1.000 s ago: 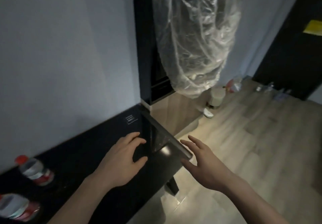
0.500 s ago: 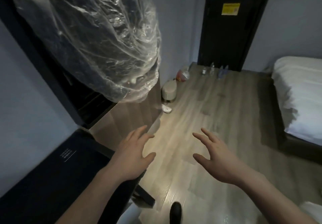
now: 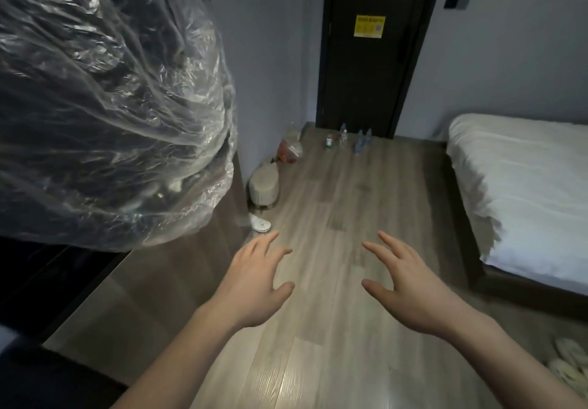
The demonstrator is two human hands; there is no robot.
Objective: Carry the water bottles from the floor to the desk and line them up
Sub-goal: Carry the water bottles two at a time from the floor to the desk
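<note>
- Both hands are empty: left hand [image 3: 254, 284] and right hand [image 3: 410, 287] reach forward with fingers spread, gripping nothing.
- Water bottles [image 3: 348, 138] stand on the floor [image 3: 321, 281] by the dark door [image 3: 369, 58], well apart from the hands.
- Best to walk right up, crouch, and grasp one bottle upright around its middle per hand.

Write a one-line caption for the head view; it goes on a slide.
Both hands, left and right, empty and open, face water bottles standing on the floor by the dark door.
</note>
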